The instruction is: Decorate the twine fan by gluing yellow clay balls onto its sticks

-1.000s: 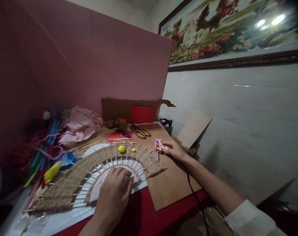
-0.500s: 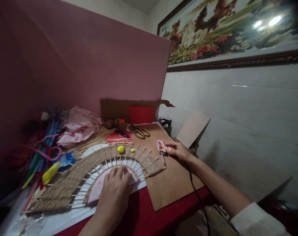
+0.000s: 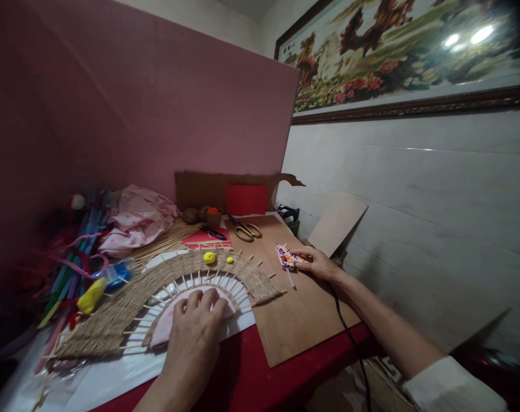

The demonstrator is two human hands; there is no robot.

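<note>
My left hand point(image 3: 195, 326) is curled over the pink fabric half-circle point(image 3: 167, 325) at the inner edge of a woven twine fan point(image 3: 105, 323) and grips it there. Thin wooden sticks run through the fan like ribs. Two yellow lumps, a larger one point(image 3: 209, 258) and a smaller one point(image 3: 230, 260), sit on the woven band. My right hand point(image 3: 317, 265) is closed round a flower-patterned glue gun point(image 3: 286, 257) above the brown board point(image 3: 300, 320). A whitish glue stick point(image 3: 291, 278) juts from the gun, and a black cord point(image 3: 343, 326) trails from below the hand.
Gold-handled scissors point(image 3: 246, 230) and a dark blue cutter point(image 3: 214, 233) lie behind the fan. Pink cloth point(image 3: 137, 220), pipe cleaners point(image 3: 82, 246) and a blue packet point(image 3: 117, 274) crowd the left. A red card point(image 3: 246, 200) leans at the back; a red cloth point(image 3: 242, 372) covers the table.
The fan has shifted slightly, its near-left end moving up, with my left hand on it. My right hand has moved the glue gun a little to the right and turned it slightly.
</note>
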